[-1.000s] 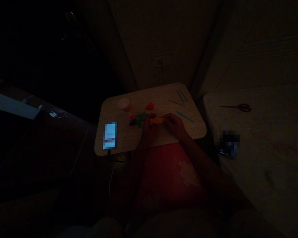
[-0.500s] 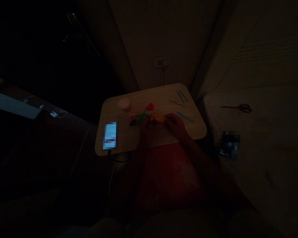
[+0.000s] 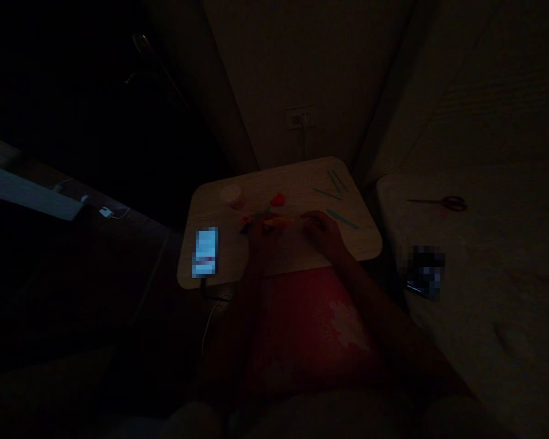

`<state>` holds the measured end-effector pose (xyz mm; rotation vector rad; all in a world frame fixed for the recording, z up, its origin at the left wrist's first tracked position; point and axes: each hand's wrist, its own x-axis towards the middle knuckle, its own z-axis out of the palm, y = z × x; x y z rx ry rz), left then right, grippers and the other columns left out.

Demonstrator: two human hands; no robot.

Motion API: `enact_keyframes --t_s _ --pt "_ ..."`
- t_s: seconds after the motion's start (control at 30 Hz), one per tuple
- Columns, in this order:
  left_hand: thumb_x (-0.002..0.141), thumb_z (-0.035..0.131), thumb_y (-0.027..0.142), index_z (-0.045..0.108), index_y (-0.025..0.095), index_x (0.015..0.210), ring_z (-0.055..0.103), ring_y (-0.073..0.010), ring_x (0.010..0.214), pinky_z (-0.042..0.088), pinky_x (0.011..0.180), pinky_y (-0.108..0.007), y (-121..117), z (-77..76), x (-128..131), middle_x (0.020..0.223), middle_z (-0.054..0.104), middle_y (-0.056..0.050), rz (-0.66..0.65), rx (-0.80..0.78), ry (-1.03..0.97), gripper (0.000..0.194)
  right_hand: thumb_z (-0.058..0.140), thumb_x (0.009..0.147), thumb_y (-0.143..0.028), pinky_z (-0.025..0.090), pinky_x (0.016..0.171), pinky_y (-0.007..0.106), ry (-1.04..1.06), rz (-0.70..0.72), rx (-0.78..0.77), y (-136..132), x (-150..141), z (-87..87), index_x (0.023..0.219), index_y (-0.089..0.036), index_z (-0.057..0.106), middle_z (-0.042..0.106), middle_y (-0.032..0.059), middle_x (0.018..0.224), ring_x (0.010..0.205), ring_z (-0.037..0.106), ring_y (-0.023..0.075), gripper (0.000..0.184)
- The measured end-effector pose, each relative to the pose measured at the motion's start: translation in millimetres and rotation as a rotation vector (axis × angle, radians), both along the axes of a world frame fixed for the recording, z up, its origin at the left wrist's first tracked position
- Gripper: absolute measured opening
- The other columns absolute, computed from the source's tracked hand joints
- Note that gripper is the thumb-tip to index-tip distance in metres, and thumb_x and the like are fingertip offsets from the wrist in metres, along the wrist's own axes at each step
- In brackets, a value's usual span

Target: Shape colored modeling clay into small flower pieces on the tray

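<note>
Forearms (image 3: pixel 376 289) run up from the bottom edge, the left one steep, the right slanting inward, both wrists over the near half of the small wood-look tabletop (image 3: pixel 229 265). Left hand (image 3: pixel 262 235) is palm-down, fingers pointing forward and bent over the left end of an orange clay-like piece (image 3: pixel 282 222), apparently touching it; too dark to tell if it grips. Right hand (image 3: pixel 321 233) sits just right of that piece, back up, fingers loosely curled and aimed left; can't tell whether it holds anything. Orange piece is between the hands, mid-table. Green piece (image 3: pixel 261 214) is partly hidden behind the left hand, dark piece (image 3: pixel 245 228) just left of it. Red piece (image 3: pixel 277 199) lies beyond, lidded tub (image 3: pixel 232 196) farther left. Lit phone (image 3: pixel 205 252) near left corner, screen blurred. Teal flat tool (image 3: pixel 343 219) lies right of the right hand, thin teal sticks (image 3: pixel 328 194) beyond.
</note>
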<state>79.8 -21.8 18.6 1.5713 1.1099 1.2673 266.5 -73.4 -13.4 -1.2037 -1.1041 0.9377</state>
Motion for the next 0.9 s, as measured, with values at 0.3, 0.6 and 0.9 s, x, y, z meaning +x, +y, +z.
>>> enact_keyframes --t_s 0.3,0.6,0.9 --pt "0.088 0.066 0.031 0.069 0.019 0.102 0.070 -0.0220 0.099 0.058 0.094 -0.036 97.5 82.0 -89.9 0.105 0.074 -0.006 0.266 0.282 0.421 0.019 0.065 0.089 -0.047 0.050 0.065 0.030 -0.013 -0.007 -0.002 1.2 -2.9 -1.2 0.097 -0.022 0.070 0.071 0.0025 0.079 0.070 0.065 0.0176 0.027" --pt "0.082 0.068 0.031 0.075 0.017 0.100 0.068 -0.0232 0.093 0.054 0.090 -0.035 136.3 100.1 -97.6 0.101 0.078 -0.008 0.218 0.156 0.888 0.024 0.064 0.089 -0.044 0.053 0.072 0.032 -0.109 -0.005 0.014 1.9 -1.6 -1.2 0.096 -0.022 0.073 0.075 0.0044 0.085 0.076 0.068 0.0191 0.025" --pt "0.086 0.064 0.036 0.081 0.018 0.103 0.070 -0.0295 0.097 0.050 0.091 -0.039 140.9 90.9 -77.5 0.102 0.080 -0.012 0.102 0.070 1.165 0.030 0.065 0.088 -0.042 0.054 0.078 0.034 -0.137 0.011 0.036 1.3 -2.5 0.4 0.092 -0.022 0.074 0.078 0.0057 0.092 0.084 0.070 0.0210 0.023"
